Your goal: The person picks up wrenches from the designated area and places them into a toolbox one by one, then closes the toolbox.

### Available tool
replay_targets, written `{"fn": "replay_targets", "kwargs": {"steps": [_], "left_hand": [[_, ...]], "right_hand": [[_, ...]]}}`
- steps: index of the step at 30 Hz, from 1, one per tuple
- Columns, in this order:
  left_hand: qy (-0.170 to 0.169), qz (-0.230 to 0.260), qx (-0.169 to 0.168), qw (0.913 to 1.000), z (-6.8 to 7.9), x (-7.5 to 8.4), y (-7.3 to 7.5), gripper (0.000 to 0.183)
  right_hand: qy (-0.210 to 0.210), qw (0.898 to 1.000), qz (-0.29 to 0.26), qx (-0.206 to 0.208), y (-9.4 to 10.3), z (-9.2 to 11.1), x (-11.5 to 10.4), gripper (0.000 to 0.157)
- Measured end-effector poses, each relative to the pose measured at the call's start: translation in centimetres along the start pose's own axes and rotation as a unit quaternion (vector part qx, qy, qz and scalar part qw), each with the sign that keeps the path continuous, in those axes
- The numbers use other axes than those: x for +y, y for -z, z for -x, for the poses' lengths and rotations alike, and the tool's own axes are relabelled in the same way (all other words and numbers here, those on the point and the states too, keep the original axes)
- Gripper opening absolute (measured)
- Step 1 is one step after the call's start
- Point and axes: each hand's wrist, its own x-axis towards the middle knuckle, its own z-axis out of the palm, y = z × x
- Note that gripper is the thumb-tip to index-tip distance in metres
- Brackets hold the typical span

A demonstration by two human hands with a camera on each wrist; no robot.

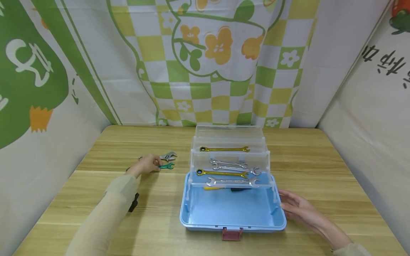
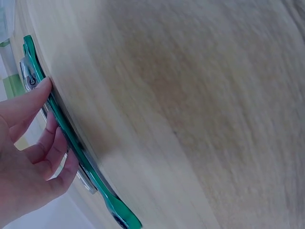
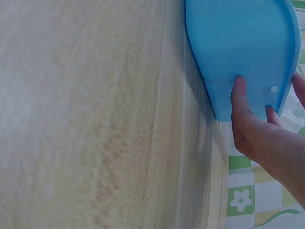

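Note:
My left hand point(image 1: 148, 164) pinches a green combination wrench point(image 2: 71, 136) at the left of the table. The wrench's open end point(image 1: 168, 166) points toward the toolbox. Just behind it lies a silver adjustable wrench point(image 1: 168, 156), partly hidden by the hand. A light blue toolbox point(image 1: 234, 227) stands with its clear tiers raised. My right hand point(image 1: 299, 209) rests its fingertips against the box's right side wall point(image 3: 238, 43), the thumb near the rim. Gold wrenches point(image 1: 224, 149) and silver wrenches point(image 1: 237, 168) lie in the clear trays.
A black object point(image 1: 133, 202) is partly covered by the left sleeve. Inside the box, under the lower tray, show a yellow piece point(image 1: 213, 188) and a dark piece point(image 1: 238, 189). A red latch point(image 1: 231, 234) hangs at the box's front. Patterned curtains point(image 1: 217, 96) border the wooden table.

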Motion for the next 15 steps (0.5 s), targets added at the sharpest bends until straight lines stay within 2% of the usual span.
{"fn": "replay_targets", "kwargs": {"steps": [15], "left_hand": [[-0.014,0.012,0.002,0.9998,-0.34,-0.52,0.08,0.009]], "right_hand": [[-0.006,1.0,-0.008,0.0,-0.04,0.03,-0.11,0.068]]}}
